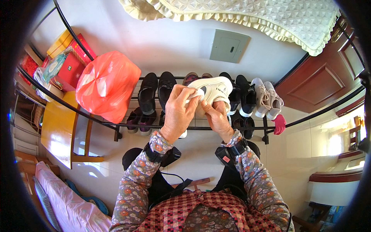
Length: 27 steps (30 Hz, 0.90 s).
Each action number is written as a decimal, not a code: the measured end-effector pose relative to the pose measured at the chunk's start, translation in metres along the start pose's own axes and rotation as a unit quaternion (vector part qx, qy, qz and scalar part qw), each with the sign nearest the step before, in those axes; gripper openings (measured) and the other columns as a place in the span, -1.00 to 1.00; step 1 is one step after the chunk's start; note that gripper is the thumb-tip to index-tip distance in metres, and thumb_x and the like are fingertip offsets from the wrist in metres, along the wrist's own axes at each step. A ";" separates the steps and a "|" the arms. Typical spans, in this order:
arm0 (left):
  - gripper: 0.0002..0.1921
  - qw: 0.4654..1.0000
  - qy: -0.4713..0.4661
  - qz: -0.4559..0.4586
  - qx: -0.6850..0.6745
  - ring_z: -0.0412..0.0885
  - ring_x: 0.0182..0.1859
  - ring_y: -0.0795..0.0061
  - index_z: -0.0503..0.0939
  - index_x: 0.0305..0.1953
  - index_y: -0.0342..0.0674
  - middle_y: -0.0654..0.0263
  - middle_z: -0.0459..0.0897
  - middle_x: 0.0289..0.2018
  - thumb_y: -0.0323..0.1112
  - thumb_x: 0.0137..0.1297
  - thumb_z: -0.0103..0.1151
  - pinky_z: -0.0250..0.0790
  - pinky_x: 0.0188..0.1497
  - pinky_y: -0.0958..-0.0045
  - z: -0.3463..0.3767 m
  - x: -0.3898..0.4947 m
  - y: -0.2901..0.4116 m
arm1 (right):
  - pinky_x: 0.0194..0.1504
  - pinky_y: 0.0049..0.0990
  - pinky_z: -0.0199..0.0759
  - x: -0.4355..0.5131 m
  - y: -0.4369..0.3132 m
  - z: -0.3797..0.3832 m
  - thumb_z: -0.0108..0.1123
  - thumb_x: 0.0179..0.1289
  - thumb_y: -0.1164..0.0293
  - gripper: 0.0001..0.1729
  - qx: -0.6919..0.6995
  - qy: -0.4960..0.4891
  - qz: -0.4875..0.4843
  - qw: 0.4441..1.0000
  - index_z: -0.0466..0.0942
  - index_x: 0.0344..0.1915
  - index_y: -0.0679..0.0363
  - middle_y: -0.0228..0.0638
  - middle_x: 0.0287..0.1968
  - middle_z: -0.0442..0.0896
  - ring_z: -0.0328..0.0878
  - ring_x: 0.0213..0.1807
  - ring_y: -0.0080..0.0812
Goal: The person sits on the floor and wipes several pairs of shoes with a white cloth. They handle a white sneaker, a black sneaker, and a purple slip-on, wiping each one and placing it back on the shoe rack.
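A white sneaker (221, 85) is held up in front of me, above the shoe rack, with its toe turned to the left and its pale sole edge upward. My right hand (218, 117) grips it at the ankle opening, with fingers partly inside and the thumb on the outside. In my left hand (179, 111) a small white cloth or wipe (199, 93) is pinched between thumb and fingers. It presses on the sneaker's side near the toe. That hand hides part of the toe and most of the cloth.
Beneath the sneaker stands a black metal shoe rack (200, 128) with black shoes (148, 94) and light laced sneakers (268, 100). A red plastic bag (107, 87) sits at its left end, near a yellow wooden table (58, 127). Pink fabric (279, 124) hangs at the right end.
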<state>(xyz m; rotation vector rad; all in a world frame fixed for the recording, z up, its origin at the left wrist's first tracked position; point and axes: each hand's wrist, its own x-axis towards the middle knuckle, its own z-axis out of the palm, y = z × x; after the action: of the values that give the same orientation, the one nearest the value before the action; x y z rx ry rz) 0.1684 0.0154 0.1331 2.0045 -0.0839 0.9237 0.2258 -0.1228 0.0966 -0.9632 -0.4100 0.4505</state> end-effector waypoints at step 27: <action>-0.86 0.995 0.040 -0.006 -0.090 0.45 -0.27 0.74 0.47 -0.07 -0.28 0.44 0.53 -0.25 -0.45 0.44 0.18 0.35 -0.26 0.64 0.020 -0.033 -0.019 | 0.21 -0.33 0.40 0.002 -0.020 -0.006 0.18 0.43 0.41 -0.51 0.132 -0.012 -0.057 0.989 0.33 0.27 0.33 -0.24 0.17 0.54 0.51 0.16 -0.38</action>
<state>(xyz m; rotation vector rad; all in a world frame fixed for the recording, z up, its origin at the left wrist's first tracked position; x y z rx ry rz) 0.1635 0.0021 0.0924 1.7983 -0.1068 0.9536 0.2347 -0.1357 0.1109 -0.6742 -0.4130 0.4009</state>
